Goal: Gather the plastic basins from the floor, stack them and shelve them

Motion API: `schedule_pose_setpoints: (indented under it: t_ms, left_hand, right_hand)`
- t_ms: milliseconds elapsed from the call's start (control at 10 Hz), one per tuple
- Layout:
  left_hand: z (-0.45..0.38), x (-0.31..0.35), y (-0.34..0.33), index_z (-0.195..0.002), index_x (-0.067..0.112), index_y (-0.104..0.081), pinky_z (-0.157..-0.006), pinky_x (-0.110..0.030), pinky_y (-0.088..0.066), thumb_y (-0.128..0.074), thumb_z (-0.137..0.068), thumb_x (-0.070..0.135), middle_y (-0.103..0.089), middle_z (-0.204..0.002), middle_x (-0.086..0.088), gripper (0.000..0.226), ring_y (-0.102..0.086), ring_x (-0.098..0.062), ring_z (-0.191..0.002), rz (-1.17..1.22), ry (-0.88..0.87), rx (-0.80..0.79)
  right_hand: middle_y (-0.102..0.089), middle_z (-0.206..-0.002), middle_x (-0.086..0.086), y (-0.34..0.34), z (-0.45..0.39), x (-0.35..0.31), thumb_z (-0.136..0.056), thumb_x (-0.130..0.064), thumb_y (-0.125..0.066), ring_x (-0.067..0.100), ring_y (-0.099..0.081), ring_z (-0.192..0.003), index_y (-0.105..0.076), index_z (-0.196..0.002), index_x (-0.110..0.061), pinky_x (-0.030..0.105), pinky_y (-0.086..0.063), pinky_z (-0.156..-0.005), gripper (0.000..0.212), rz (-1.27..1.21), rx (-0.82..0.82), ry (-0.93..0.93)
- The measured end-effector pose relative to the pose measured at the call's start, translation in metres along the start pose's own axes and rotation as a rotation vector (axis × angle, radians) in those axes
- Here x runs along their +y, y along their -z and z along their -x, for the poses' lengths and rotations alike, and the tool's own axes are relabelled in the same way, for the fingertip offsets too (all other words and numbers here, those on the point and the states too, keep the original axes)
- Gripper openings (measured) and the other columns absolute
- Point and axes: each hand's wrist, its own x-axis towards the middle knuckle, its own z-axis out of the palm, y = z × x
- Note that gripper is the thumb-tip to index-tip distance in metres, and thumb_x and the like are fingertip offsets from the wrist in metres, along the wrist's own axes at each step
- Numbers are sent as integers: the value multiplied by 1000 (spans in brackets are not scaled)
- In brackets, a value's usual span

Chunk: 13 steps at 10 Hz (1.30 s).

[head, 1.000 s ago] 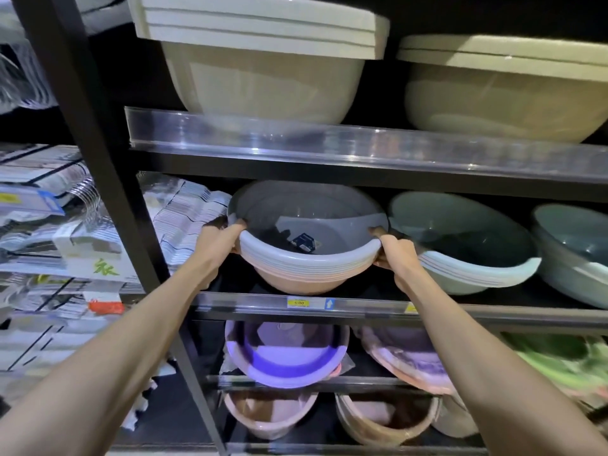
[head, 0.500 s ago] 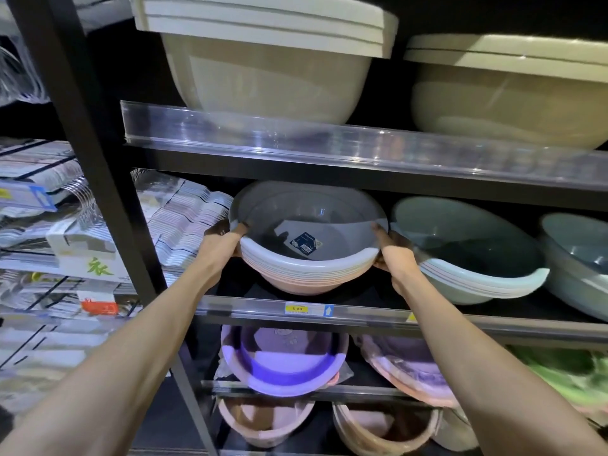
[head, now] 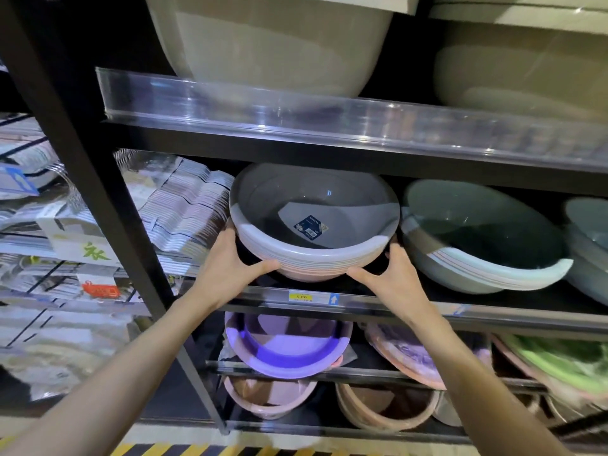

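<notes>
A nested stack of plastic basins [head: 316, 225], grey on top with pinkish ones beneath, rests tilted toward me on the middle shelf [head: 362, 302]. A dark blue label lies inside the top basin. My left hand [head: 230, 264] cups the stack's lower left side, thumb stretched under the front rim. My right hand [head: 391, 274] presses against its lower right side, thumb reaching in under the front. Both arms come up from the bottom of the view.
A stack of pale green basins [head: 483, 238] sits right beside the grey one, another further right. Large beige tubs [head: 269, 44] fill the shelf above. Purple, pink and green basins [head: 286, 347] occupy the lower shelves. A black upright post [head: 88, 166] and packaged hangers [head: 184, 205] stand left.
My hands have slid from the stack's upper rim down to its lower front sides. The stack sits slightly further back on the shelf, and my view has moved closer.
</notes>
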Motion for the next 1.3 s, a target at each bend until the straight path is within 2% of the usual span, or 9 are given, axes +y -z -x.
schedule_pose_setpoints:
  t_ms: [200,300,500,700,900,1000,1100,1200,1300]
  left_hand:
    - [-1,1,-3,-134,29,-42,-83,-30,-46,-76,-61,75,-54,-120,20,93,-53,-3,-109,43,-42,33]
    - [-5,4,-2,-140,31,-36,-90,-39,-51,-75,-62,75,-54,-133,16,98,-54,-8,-119,23,-47,23]
    - [-14,10,0,-147,22,-33,-95,-45,-53,-71,-59,81,-57,-139,1,112,-57,-22,-122,-52,-40,26]
    - [-20,11,-1,-150,20,-28,-96,-47,-52,-65,-54,89,-59,-139,-5,124,-57,-28,-122,-115,-7,25]
    - [-22,10,1,-154,17,-21,-97,-48,-52,-65,-54,89,-54,-144,-7,131,-55,-30,-125,-106,9,-14]
    - [-21,11,4,-156,19,-17,-97,-48,-52,-66,-55,88,-54,-145,-9,131,-56,-30,-126,-97,20,-37]
    - [-20,11,10,-154,20,-22,-93,-46,-54,-64,-56,89,-58,-141,-5,127,-58,-29,-123,-103,17,-48]
    - [-14,13,13,-148,19,-31,-89,-44,-55,-60,-57,92,-59,-137,-3,120,-59,-27,-120,-126,3,-50]
    - [-11,7,16,-143,16,-36,-94,-47,-52,-55,-58,93,-57,-139,-6,117,-56,-29,-123,-142,1,-63]
  right_hand:
    - [-45,-110,-6,-3,-1,-3,-52,-80,-66,23,-51,-121,-50,-114,-17,41,-44,-91,90,52,15,-28]
    - [-48,-111,-2,-3,-5,-7,-52,-80,-66,26,-52,-119,-52,-113,-15,44,-46,-93,91,57,14,-56]
    - [-57,-123,9,-1,-12,-14,-56,-79,-68,27,-53,-117,-52,-126,-9,48,-47,-97,100,72,-12,-96]
    - [-56,-111,5,1,-16,-18,-59,-79,-69,28,-54,-111,-55,-118,-6,46,-49,-90,95,120,-15,-125]
    - [-55,-102,2,2,-13,-22,-47,-91,-58,24,-53,-94,-47,-93,-16,42,-47,-76,89,187,-28,-199]
    - [-56,-106,3,5,-9,-27,-49,-90,-60,26,-55,-97,-50,-97,-14,43,-48,-79,90,193,-26,-224]
    - [-58,-113,3,6,-7,-31,-59,-81,-69,26,-55,-108,-53,-115,-12,44,-48,-86,90,187,-22,-217]
    - [-58,-119,3,9,3,-36,-65,-76,-72,27,-54,-114,-53,-119,-13,45,-48,-89,85,225,-34,-193]
    - [-52,-142,8,11,10,-43,-70,-74,-71,29,-48,-131,-46,-139,-10,47,-45,-100,98,283,-33,-167]
